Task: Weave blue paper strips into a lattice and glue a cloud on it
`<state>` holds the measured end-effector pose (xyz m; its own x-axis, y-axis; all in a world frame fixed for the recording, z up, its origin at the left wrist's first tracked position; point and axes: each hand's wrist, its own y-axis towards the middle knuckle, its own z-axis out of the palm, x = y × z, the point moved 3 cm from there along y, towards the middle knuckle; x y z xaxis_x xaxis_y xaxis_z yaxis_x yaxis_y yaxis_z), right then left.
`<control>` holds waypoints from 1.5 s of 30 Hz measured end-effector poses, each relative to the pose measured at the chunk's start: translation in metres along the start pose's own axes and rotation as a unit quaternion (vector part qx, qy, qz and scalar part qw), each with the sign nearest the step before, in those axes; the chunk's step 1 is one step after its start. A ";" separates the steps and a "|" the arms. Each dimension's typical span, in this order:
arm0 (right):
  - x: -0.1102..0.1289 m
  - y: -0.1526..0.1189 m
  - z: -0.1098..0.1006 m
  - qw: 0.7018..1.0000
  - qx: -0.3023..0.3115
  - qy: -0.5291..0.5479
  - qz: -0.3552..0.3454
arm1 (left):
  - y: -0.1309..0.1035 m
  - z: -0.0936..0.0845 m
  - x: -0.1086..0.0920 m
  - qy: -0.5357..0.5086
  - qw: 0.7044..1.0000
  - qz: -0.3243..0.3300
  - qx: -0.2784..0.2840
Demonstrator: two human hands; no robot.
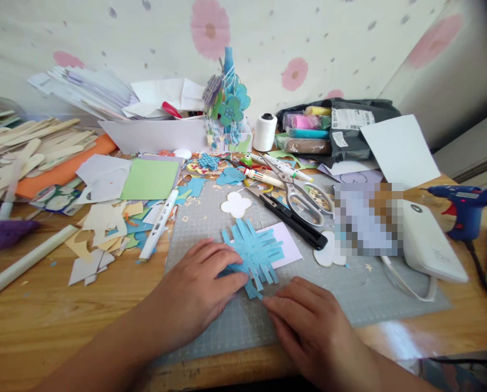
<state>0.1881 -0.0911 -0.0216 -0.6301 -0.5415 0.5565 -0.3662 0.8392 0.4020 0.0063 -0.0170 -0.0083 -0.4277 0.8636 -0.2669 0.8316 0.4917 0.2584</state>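
Note:
Light blue paper strips (257, 247), woven over and under each other with loose ends sticking out, lie on the grey cutting mat (210, 332). My left hand (208, 277) holds the left side of the weave, thumb and fingers closed at its edge. Near the mat's front, my right hand (308, 316) pinches the tip of one strip that slants out toward me. Under the weave's right side lies a pale lilac paper (290, 247). White flower-shaped cutouts (235, 204) rest behind and to the right. A black utility knife (294, 220) lies just beyond the weave.
Scissors (304, 196) and pens lie behind the knife. At right are a white power bank (431, 239) with a cable and a blue glue gun (467, 209). Paper scraps (104, 223) and a white marker (158, 226) lie left. A thread spool (264, 133) stands at the back.

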 end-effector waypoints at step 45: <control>-0.002 0.004 -0.001 0.991 -0.014 0.108 0.083 | 0.003 0.009 -0.020 0.173 0.981 0.056 -0.071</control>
<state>0.1888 -0.0871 -0.0206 -0.5182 -0.3974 0.7573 -0.2486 0.9172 0.3113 0.0203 -0.0341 -0.0109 -0.4519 0.8869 0.0956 0.8326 0.3810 0.4020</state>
